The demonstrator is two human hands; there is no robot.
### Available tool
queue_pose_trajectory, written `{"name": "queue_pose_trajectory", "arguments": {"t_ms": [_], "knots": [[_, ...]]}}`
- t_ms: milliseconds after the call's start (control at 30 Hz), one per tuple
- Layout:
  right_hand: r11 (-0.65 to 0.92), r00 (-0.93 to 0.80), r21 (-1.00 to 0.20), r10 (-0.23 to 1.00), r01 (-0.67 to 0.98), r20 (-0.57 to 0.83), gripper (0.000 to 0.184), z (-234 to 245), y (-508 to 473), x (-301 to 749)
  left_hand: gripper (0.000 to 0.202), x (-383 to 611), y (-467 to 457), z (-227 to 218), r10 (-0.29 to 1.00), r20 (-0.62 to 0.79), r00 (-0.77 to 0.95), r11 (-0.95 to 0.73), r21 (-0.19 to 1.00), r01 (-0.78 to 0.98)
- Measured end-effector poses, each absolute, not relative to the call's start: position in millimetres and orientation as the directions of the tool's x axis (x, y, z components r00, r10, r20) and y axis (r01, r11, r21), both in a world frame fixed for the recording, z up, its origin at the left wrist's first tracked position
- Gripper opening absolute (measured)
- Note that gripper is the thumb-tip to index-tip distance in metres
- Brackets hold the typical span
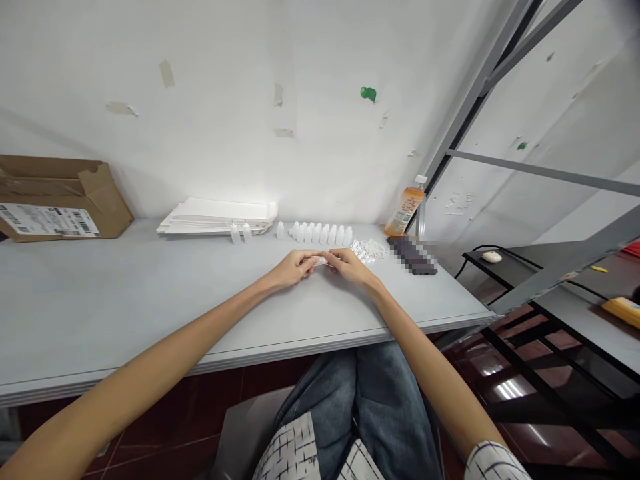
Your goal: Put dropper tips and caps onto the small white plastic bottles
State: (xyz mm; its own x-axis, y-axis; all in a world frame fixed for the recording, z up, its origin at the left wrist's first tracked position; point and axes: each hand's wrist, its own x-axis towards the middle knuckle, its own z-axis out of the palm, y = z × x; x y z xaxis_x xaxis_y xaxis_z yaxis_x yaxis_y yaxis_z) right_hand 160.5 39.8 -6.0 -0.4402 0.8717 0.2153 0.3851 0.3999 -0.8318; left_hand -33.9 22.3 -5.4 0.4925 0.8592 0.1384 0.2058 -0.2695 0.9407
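White plastic piece (320, 261), pinched by your left hand (294, 268) and right hand (350, 265); a lax grip could send it toward twelve o'clock, toppling the bottles (324, 235).

- Far centre, I see translucent white small bottles (316, 233), with white small parts (370, 251) to their right.
- The tabletop (125, 293) reads plain pale grey to me.
- Far left, I make out a brown box (114, 200) with a white label (50, 220) printed in black.
- Far right, a drink bottle (404, 211) shows me orange under a white cap (421, 179).
- The far wall (210, 147) is off-white, with a bright green patch (369, 94).
- Near, I find faded blue jeans (395, 407) and a white shirt (290, 447) crossed by black lines.
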Motion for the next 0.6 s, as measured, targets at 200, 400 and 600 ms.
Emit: {"name": "queue_pose_trajectory", "arguments": {"t_ms": [200,400,600], "knots": [[0.331,-0.414,-0.902,0.888,0.276,0.199,0.042,0.7,36.1,162.1,0.046,-35.0,23.8,-6.7,0.864,0.091,0.496,-0.159,0.982,0.098],[0.304,-0.452,-0.904,0.880,0.299,0.146,0.040,1.0,35.1,160.9,0.042,-33.6,20.3,-3.3,0.858,0.128,0.497,-0.251,0.949,0.189],[0.334,-0.457,-0.892,0.873,0.306,0.170,0.049,-1.5,37.1,158.3,0.042,-33.7,20.9,-3.4,0.858,0.157,0.488,-0.304,0.922,0.239]]}}
